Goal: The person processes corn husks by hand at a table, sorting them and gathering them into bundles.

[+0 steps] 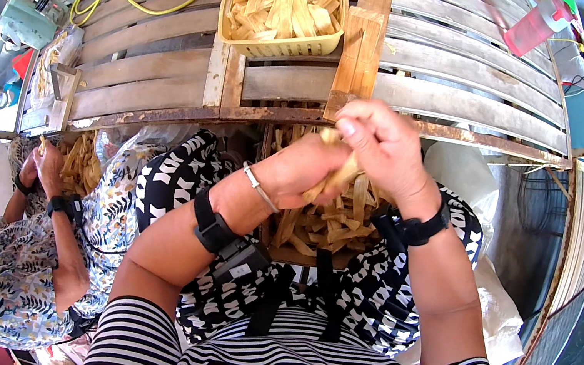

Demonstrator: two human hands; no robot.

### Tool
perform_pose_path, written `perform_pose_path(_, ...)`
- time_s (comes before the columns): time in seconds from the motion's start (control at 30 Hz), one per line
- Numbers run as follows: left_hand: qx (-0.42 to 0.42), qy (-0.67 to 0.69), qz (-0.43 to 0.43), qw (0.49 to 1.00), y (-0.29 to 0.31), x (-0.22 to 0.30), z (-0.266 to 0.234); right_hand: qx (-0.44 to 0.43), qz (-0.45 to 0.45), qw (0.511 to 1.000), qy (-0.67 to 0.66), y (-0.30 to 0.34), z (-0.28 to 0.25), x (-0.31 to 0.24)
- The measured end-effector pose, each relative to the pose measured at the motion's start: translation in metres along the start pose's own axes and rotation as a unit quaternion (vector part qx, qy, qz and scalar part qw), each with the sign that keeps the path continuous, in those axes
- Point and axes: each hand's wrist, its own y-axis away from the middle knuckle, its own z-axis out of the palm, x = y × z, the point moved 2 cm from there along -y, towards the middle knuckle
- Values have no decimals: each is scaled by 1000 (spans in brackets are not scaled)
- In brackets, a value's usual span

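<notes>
Both of my hands are raised above my lap and close together. A pale yellow, folded strip [347, 173] runs between them. My left hand [306, 168], with a bracelet at its wrist, is closed round the strip. Just above and to its right, my right hand [384, 146] pinches the strip's upper end with thumb and fingers. Below the hands, many similar dried-looking strips [343, 227] lie in a container between my knees, partly hidden by my hands. What exactly the strips are made of I cannot tell.
A yellow plastic basket [284, 50] full of flat strips stands on the slatted table [469, 108], beside a wooden block [360, 54]. A yellow cable [144, 0] lies coiled at left, a pink jug [534, 30] at far right. A co-worker [30, 269] handles strips at lower left.
</notes>
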Motion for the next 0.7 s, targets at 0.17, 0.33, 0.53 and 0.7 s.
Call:
perform_pose_path(0.17,-302,-69,47,950,32,21,34,18,88,996,25,-3,-12,-8)
perform_pose_path(0.33,46,-564,397,722,30,49,8,-91,380,909,-141,3,-3,8)
perform_pose_path(0.53,96,-666,498,547,27,45,8,-120,410,806,-410,24,14,20)
perform_pose_path(0.7,227,-598,549,538,24,42,0,47,313,843,-435,15,13,18)
